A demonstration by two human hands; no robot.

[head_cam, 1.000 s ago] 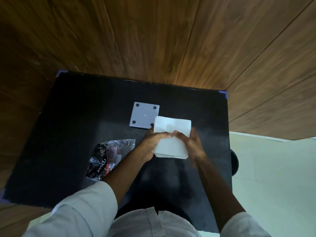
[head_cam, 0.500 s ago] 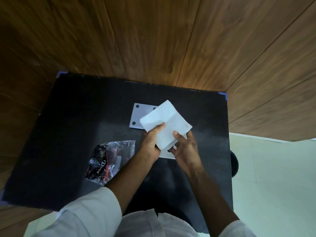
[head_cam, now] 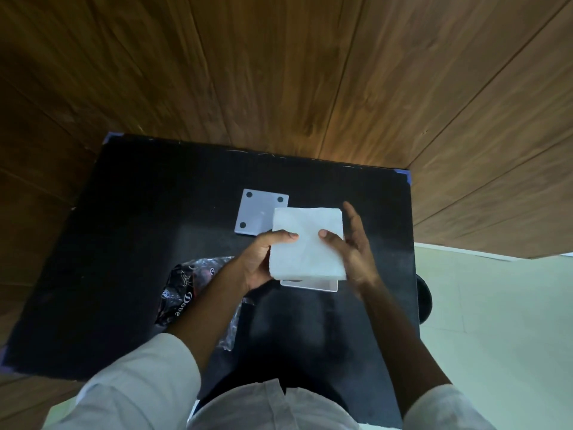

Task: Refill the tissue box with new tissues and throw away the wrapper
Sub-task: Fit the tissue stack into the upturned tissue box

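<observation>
Both hands grip the tissue stack (head_cam: 307, 243) over the tissue box (head_cam: 310, 284): left hand (head_cam: 263, 259) thumb-pinching, right hand (head_cam: 350, 246) fingers spread (wrapper (head_cam: 183, 290) on counter (head_cam: 124, 243)).

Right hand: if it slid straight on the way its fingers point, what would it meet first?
Probably nothing: beyond the right hand lies bare black table, then the wood wall. Depth is unclear.
</observation>
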